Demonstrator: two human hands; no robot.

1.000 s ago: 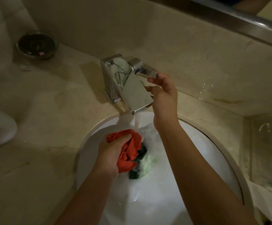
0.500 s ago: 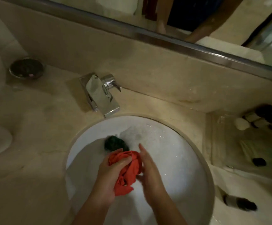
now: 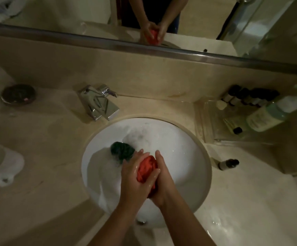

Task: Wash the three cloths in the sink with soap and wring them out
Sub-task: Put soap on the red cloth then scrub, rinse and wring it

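Both hands press a bunched red cloth [image 3: 146,168] between them over the near half of the white sink [image 3: 193,148]: left hand [image 3: 135,176] wrapped around its left side, right hand [image 3: 161,178] closed against its right. A dark green cloth [image 3: 122,150] (soaked, suds around it) lies just beyond the left hand, in the foam.

A single view is given, taken from a wide-angle camera worn on the head and aimed forward and steeply down. The round sink [image 3: 204,153] is seen from almost directly above and close by, filling the lower middle. The faucet [image 3: 99,102] and the counter [image 3: 43,139] are taken in behind and beside it. Along the top edge the mirror [image 3: 55,13] is caught (its lines are bent by the lens).
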